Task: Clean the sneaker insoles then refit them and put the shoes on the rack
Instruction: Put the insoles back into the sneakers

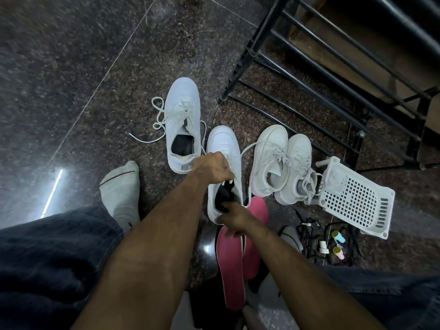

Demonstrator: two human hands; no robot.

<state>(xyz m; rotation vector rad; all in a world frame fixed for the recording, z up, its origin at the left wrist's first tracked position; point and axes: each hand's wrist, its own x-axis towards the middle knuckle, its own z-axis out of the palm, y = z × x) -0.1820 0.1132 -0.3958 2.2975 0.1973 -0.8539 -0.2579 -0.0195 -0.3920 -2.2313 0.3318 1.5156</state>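
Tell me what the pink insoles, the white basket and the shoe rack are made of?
The pink insoles look like soft foam with a matte, cloth-like top; no shine shows. The white basket seems to be hard moulded plastic, judging by its even grid of holes. The shoe rack looks like black-painted metal: thin straight bars with a slight gloss.

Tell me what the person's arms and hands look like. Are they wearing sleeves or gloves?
Both arms are bare right up to the bottom of the picture, with no sleeves showing. The left hand and the right hand have no gloves. I can't see any watch, ring or bracelet.
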